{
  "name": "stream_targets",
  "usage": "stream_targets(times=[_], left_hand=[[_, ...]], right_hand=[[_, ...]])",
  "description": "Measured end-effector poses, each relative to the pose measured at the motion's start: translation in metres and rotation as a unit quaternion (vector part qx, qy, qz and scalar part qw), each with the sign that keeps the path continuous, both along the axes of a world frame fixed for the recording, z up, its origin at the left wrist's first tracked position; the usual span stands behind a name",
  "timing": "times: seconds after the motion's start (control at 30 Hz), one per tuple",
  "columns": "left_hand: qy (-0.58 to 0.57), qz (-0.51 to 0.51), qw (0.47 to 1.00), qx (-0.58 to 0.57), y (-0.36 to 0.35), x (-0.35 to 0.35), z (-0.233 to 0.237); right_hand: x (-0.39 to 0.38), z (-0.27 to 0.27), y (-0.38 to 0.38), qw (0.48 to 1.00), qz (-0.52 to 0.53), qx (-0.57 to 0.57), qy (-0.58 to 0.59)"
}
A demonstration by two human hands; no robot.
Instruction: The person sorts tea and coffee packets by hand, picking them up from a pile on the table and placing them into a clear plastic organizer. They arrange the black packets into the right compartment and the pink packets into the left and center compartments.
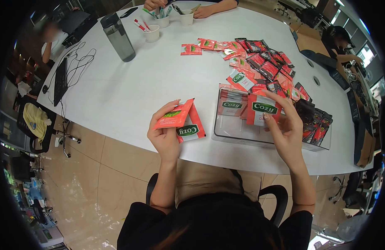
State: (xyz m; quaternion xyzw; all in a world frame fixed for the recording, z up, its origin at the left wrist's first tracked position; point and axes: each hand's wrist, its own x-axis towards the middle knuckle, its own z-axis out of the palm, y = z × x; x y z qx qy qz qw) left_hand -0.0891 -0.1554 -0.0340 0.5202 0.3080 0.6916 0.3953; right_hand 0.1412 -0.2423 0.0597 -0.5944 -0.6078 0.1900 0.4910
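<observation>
My left hand is closed on red Cozy tea sachets, at least two of them, fanned apart near the table's front edge. In my right hand, thumb and fingers pinch another red and white Cozy tea sachet, upright over the clear plastic box. Red sachets stand in the box's left part. Black and red sachets fill its right end, partly behind my right hand. A loose pile of red and black sachets lies just beyond the box.
On the white table stand a grey water bottle and white cups holding pens. Across the table, another person's hands are at the cups. A keyboard with cables lies left. Cardboard boxes are at right.
</observation>
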Motion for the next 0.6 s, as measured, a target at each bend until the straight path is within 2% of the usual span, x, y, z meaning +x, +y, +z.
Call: stream_targets(times=[0.13, 0.2, 0.33, 0.6], left_hand=[[-0.037, -0.01, 0.999, -0.039, -0.001, 0.001, 0.005], [-0.064, -0.025, 0.994, -0.085, 0.001, -0.001, -0.004], [-0.103, -0.059, 0.987, -0.104, 0.001, -0.003, -0.003], [-0.068, -0.063, 0.99, -0.106, -0.002, -0.004, -0.004]], right_hand=[[-0.002, -0.009, 0.01, 0.999, 0.007, -0.007, -0.047], [-0.004, -0.013, 0.014, 0.993, 0.012, 0.009, -0.121], [-0.012, -0.018, 0.023, 0.966, 0.021, 0.054, -0.25], [-0.019, -0.023, 0.037, 0.893, 0.035, 0.121, -0.433]])
